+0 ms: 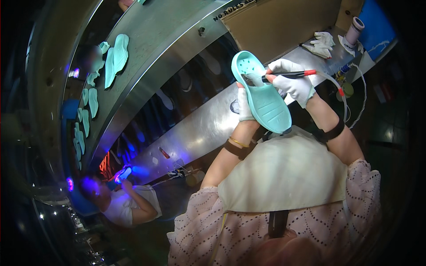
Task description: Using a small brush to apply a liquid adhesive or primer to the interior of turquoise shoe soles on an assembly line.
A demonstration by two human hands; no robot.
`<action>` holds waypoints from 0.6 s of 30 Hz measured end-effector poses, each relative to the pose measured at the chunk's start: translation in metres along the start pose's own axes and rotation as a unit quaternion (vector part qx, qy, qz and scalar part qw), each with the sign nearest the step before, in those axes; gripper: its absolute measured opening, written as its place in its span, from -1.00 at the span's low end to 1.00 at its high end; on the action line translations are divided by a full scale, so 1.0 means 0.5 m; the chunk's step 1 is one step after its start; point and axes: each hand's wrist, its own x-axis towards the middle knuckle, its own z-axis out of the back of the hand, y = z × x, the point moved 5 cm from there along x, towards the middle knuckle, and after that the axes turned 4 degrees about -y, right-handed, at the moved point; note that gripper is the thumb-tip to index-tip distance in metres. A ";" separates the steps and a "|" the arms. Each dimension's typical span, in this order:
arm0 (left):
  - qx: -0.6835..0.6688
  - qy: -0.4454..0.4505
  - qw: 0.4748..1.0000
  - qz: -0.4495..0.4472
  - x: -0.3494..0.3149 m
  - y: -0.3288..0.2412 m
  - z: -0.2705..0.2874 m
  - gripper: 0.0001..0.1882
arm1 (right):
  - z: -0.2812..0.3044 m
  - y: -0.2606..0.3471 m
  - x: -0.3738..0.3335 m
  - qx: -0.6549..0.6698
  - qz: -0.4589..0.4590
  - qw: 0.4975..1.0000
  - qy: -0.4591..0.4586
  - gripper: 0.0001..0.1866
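A mint-green foam clog (268, 111) is held up at a tilt over the metal bench, its holed end away from me. My left hand (244, 105), in a white glove with bare fingertips, grips its left side; the clog hides part of those fingers. From the right, my right hand (292, 84), gloved the same way, pinches a black pen-like tool (301, 73) with a red end. A clear tube (335, 83) runs from that red end toward the right. The tool's tip reaches the clog's opening near the holes; whether it touches is hard to tell.
Along the left, a green conveyor belt (153, 29) carries several mint-green shoe pieces (116, 60). A metal bench (195, 126) runs below it. White gloves (320, 44), a pale cylinder (354, 31) and a cardboard panel (279, 26) are at upper right. A co-worker (133, 204) sits at lower left.
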 end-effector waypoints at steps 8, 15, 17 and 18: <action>0.029 -0.064 0.993 -0.100 0.011 -0.029 0.013 -0.31 | -0.037 0.028 -0.048 -0.167 0.234 0.958 0.021 -0.83; -0.040 0.041 0.995 -0.085 0.027 -0.031 0.013 -0.23 | -0.010 -0.013 -0.071 -0.042 0.094 0.993 0.052 -0.88; -0.033 0.029 0.995 -0.094 0.027 -0.044 0.017 -0.20 | -0.021 -0.016 -0.078 -0.077 0.124 0.987 0.067 -0.89; -0.034 0.025 0.995 -0.094 0.021 -0.047 0.021 -0.20 | -0.028 -0.021 -0.085 -0.071 0.128 0.985 0.089 -0.89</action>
